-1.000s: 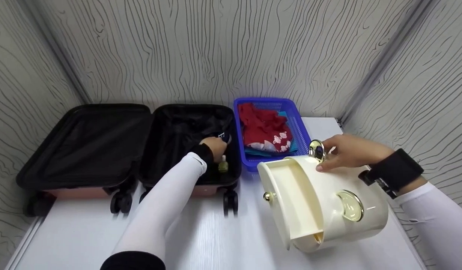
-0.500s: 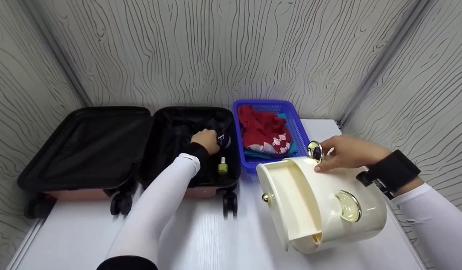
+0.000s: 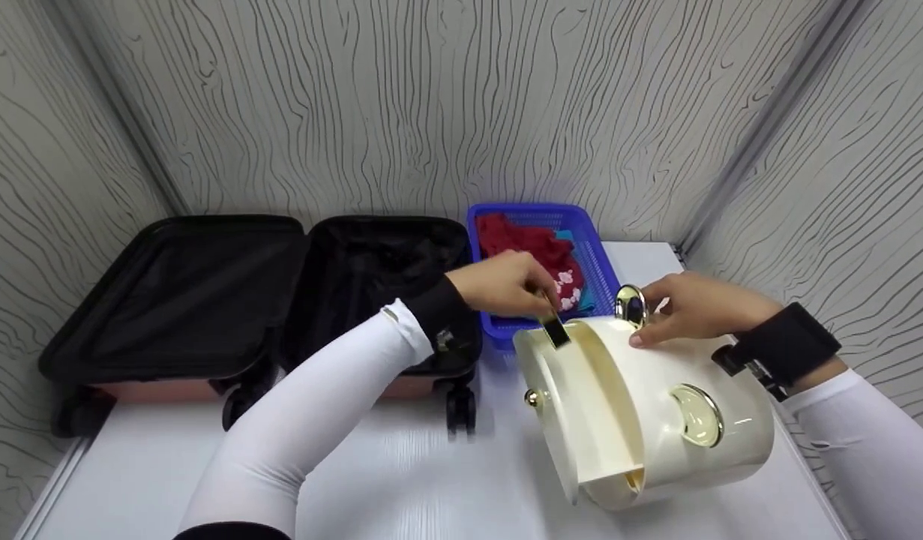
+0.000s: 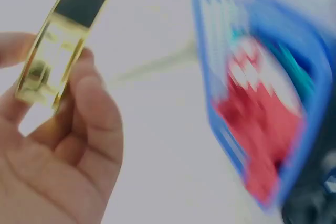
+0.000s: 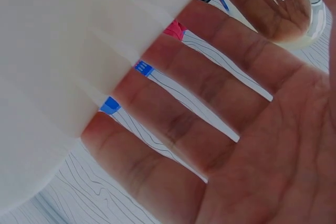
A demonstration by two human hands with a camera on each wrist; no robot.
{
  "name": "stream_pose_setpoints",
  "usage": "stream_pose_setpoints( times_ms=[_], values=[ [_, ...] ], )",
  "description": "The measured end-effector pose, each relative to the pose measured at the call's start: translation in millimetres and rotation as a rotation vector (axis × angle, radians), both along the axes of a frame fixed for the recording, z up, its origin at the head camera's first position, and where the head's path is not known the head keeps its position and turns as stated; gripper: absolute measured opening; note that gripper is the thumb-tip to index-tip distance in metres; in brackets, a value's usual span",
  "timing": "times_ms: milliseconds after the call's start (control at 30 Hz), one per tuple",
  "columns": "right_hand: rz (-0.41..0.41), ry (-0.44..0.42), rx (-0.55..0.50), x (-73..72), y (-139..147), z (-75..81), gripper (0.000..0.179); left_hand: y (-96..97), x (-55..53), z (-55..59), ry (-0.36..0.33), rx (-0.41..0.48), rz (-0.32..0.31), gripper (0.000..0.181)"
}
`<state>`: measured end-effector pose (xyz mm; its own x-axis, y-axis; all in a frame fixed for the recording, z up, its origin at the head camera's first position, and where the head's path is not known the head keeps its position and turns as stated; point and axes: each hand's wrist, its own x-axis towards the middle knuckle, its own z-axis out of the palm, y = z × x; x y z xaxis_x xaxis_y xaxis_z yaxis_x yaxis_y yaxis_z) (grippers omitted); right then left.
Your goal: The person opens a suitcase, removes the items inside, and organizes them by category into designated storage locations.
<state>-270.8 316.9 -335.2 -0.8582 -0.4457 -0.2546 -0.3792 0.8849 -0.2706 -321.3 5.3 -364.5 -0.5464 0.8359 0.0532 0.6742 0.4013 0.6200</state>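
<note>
My left hand [image 3: 510, 285] pinches a slim gold-and-black lipstick-shaped case [image 3: 556, 331] between thumb and fingers. Close up in the left wrist view, the case [image 4: 65, 40] has a shiny gold body and a black end. It hangs over the pulled-out drawer [image 3: 592, 401] of a cream storage box [image 3: 701, 375] with rounded sides. Gold trim shows on the box, with a round ball knob on the drawer front. My right hand [image 3: 686, 306] rests on the box beside its gold oval fitting [image 3: 630, 306]. In the right wrist view its fingers [image 5: 226, 85] lie nearly straight, tips against the box.
An open suitcase lies at the left, its lid half [image 3: 176, 296] next to its black-lined base [image 3: 356, 285]. Right of it stands a blue basket [image 3: 600, 259] with folded red and teal clothes [image 3: 498, 232]. Patterned walls close in the back and sides.
My left hand has come out of the suitcase and moved right to the drawer, with the gold-and-black case now visible in it. The right hand and box have stayed put.
</note>
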Motion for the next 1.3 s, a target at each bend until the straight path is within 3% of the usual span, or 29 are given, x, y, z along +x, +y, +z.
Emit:
stream_pose_setpoints(
  times_ms=[67,167,267,400,600,800,967,1133,1300],
  values=[
    [-0.002,-0.005,-0.003,0.0,0,-0.1,0.033,14.9,14.9,2.3,-0.013,-0.044,-0.131,0.016],
    [-0.002,-0.006,-0.004,0.0,0,-0.1,0.032,32.4,30.1,1.6,-0.029,-0.092,-0.262,0.015],
    [-0.001,-0.003,-0.005,0.0,1,0.4,0.031,45.9,37.0,-0.6,-0.042,-0.132,-0.337,0.015],
    [0.004,0.000,-0.005,-0.7,0,0.7,0.031,58.4,39.0,-4.1,-0.030,-0.204,-0.387,0.018],
    [0.014,-0.003,-0.010,-3.5,-2,0.5,0.031,66.2,38.8,-6.1,0.016,-0.312,-0.345,0.019],
    [0.020,0.005,-0.007,-5.8,-2,-1.1,0.030,66.0,36.5,-11.8,0.119,-0.361,-0.285,0.019],
    [0.021,0.003,-0.016,-6.8,0,-1.6,0.029,65.0,33.8,-19.3,0.133,-0.372,-0.263,0.018],
    [0.010,-0.005,-0.018,-7.0,3,0.0,0.029,58.8,32.2,-19.7,0.130,-0.264,-0.257,0.013],
    [0.020,-0.017,-0.020,-6.4,4,1.3,0.030,37.4,36.1,-24.6,0.213,0.033,-0.199,0.019]
  ],
)
